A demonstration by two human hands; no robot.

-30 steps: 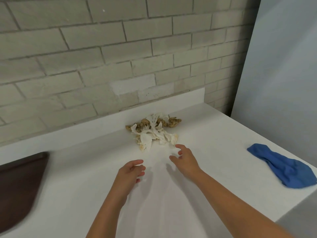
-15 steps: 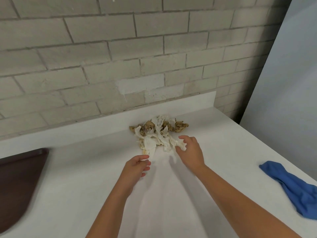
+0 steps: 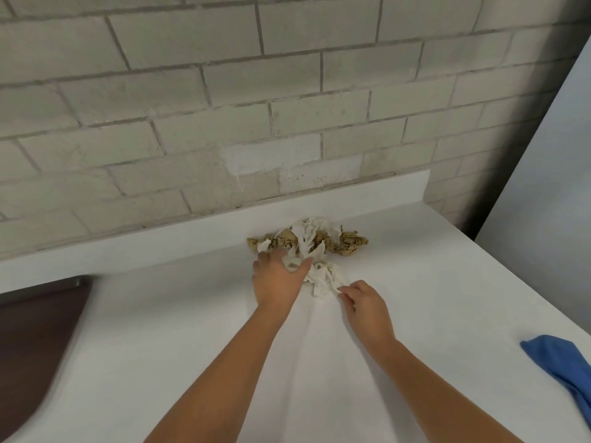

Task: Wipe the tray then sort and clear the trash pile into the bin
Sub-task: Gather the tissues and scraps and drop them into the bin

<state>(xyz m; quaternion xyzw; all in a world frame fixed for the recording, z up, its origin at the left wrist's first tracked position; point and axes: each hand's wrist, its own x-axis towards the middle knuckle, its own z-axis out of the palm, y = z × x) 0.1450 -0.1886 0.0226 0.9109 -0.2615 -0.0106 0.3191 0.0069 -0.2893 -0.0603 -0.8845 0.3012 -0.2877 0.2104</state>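
2 hands at work on the trash pile (image 3: pixel 308 243), which lies at the far side of the white counter (image 3: pixel 160 330), close against its raised back lip below the brick wall (image 3: pixel 287 91). my left hand (image 3: pixel 277 279) is spread wide, fingers straight, laid on the pile's near left edge with nothing gripped; i judge it steadies the heap while the other hand sorts. my right hand (image 3: pixel 367 306) is curled, its fingertips pinching a white tissue scrap (image 3: pixel 323 282) at the pile's near right tip, seemingly to draw white away from brown. the pile is a loose tangle of 2 kinds: torn, twisted white tissue on top and toward me, crumpled brown paper (image 3: pixel 351 244) behind and to the right. the dark brown tray (image 3: pixel 41 314) sits at the near left, well apart; the blue cloth (image 3: pixel 563 359) lies at the near right edge, out of the way. no bin is in view.
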